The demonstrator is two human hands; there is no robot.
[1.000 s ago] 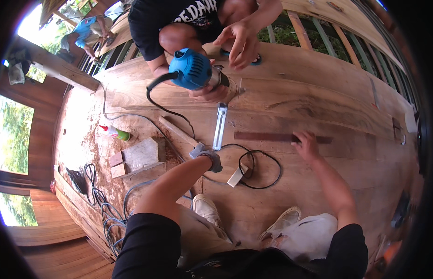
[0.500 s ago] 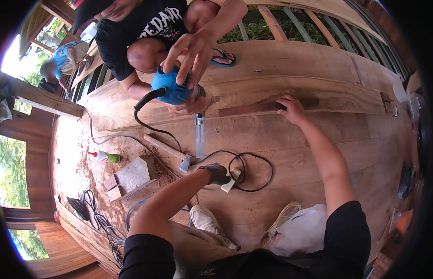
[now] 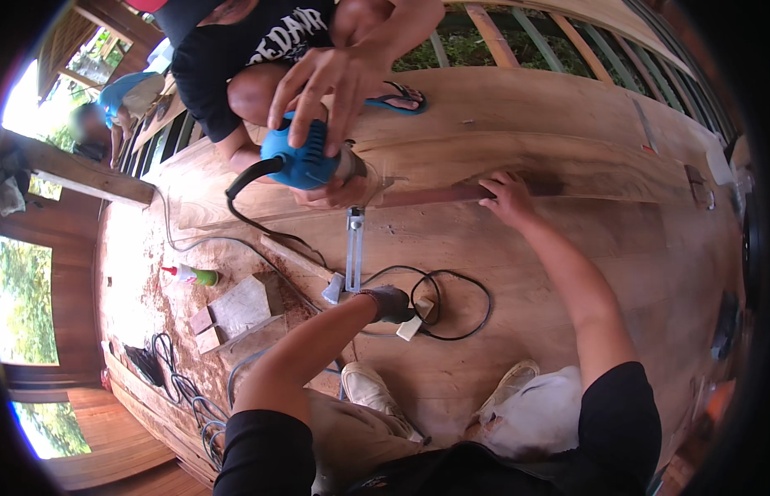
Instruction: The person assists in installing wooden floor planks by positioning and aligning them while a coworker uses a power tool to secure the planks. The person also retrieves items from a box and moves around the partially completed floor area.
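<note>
My bare right hand (image 3: 507, 198) lies over a narrow dark wood strip (image 3: 439, 195) on the long plank, fingers on its far side and thumb on its near side. In a dark glove, my left hand (image 3: 392, 304) is closed low over the floor, against a cream-coloured block (image 3: 410, 328) beside a looped black cord (image 3: 476, 306). What its fingers hold, if anything, is hidden. Across from me, a crouching co-worker holds a blue trim router (image 3: 304, 155) at the strip's left end. A slotted metal guide (image 3: 355, 252) sticks out from the router towards me.
Left of my gloved hand lies a hatchet (image 3: 334, 288). Beyond it are a red-tipped green bottle (image 3: 191, 274), a pale slab (image 3: 236, 310) and coiled cables (image 3: 186, 397). An L-shaped square (image 3: 643, 124) lies far right. Another person bends at the far left.
My right hand has slid a little to the left along with the dark strip. The co-worker's router has also shifted slightly left. My left hand stays by the cream block.
</note>
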